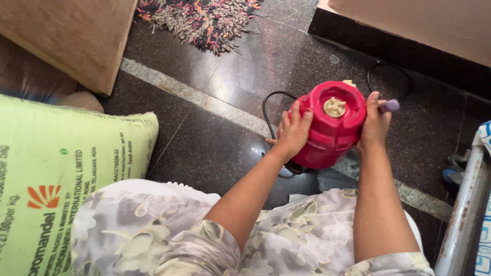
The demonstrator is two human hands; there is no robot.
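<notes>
A red mixer-grinder base with a cream coupler on top stands on the dark polished floor. My left hand presses against its left side, fingers spread over the rim. My right hand grips its right side, and a small purple object sticks out past the fingers. A black power cord loops out from behind the base on the left and again at the far right. My lap, in floral grey cloth, fills the bottom of the view.
A large light-green printed sack lies at the left. A tan board leans at top left, a shaggy multicoloured rug at top centre, a raised ledge at top right, a metal frame at the right edge.
</notes>
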